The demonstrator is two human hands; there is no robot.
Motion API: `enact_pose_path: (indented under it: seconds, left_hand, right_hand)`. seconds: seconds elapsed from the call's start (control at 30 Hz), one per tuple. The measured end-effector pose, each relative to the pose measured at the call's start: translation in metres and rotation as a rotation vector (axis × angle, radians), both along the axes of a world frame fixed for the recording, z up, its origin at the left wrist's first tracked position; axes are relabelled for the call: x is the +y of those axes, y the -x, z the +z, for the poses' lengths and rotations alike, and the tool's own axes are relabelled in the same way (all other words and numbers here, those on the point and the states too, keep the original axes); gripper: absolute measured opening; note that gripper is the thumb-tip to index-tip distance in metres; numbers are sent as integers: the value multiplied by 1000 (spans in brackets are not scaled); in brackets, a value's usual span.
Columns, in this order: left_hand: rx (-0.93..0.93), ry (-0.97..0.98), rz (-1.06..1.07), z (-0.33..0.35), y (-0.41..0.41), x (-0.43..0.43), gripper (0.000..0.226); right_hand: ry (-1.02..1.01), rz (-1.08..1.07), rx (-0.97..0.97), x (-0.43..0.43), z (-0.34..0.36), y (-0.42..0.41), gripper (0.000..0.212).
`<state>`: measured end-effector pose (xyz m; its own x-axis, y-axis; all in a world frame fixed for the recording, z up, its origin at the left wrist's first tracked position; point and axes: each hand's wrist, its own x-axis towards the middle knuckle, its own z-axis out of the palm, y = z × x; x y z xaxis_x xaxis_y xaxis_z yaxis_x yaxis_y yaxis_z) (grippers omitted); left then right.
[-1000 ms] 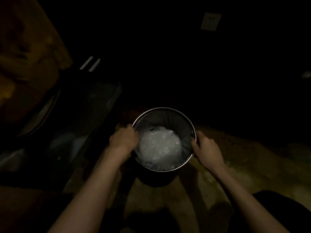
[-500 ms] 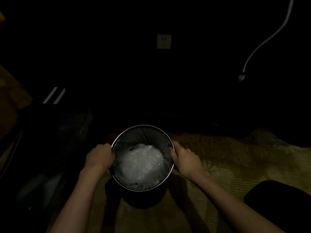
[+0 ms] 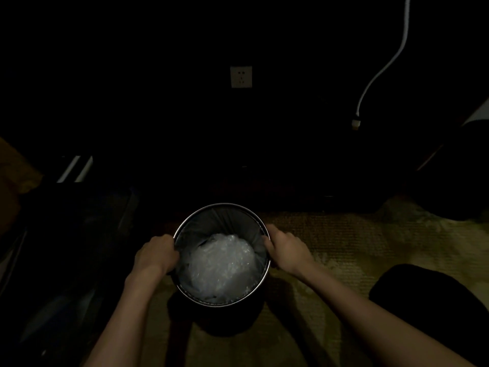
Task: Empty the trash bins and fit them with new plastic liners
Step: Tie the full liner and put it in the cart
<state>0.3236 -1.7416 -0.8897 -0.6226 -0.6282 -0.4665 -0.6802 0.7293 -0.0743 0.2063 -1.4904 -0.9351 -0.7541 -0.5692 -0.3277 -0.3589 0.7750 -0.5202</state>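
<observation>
A small round metal trash bin (image 3: 222,206) stands on a woven mat in a dark room. A clear plastic liner (image 3: 221,263) lies bunched inside it, its crumpled bottom catching the light. My left hand (image 3: 156,254) grips the bin's left rim with curled fingers. My right hand (image 3: 287,250) grips the right rim the same way. Both forearms reach in from the bottom of the view.
A wall socket (image 3: 240,76) is on the dark wall behind the bin. A white cable (image 3: 381,70) with a plug hangs at the upper right. A dark bag or case (image 3: 66,234) lies at the left, and a black shape (image 3: 428,300) at the lower right.
The view has swung so the bin and hands sit lower and more central. Both hands keep their hold on the rim.
</observation>
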Motion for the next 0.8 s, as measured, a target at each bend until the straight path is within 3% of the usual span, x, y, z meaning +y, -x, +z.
enact_pose_path:
  seconds: [0.13,0.4,0.57,0.8]
  left_hand:
    - [11,22,13,0,-3,3,35]
    - [247,2,9,2,5,19,30]
    - [290,-98,-9,-5,29,46,33]
    - [442,-136,-149,-13,67,85,33]
  right_hand:
    - [-56,26,47,-6,3,-1,35]
    - [-55,-28,140,16,8,5,29]
    - [-91,-104,183,50,15,17,29]
    - [-124,-155,161,101,30,42,22]
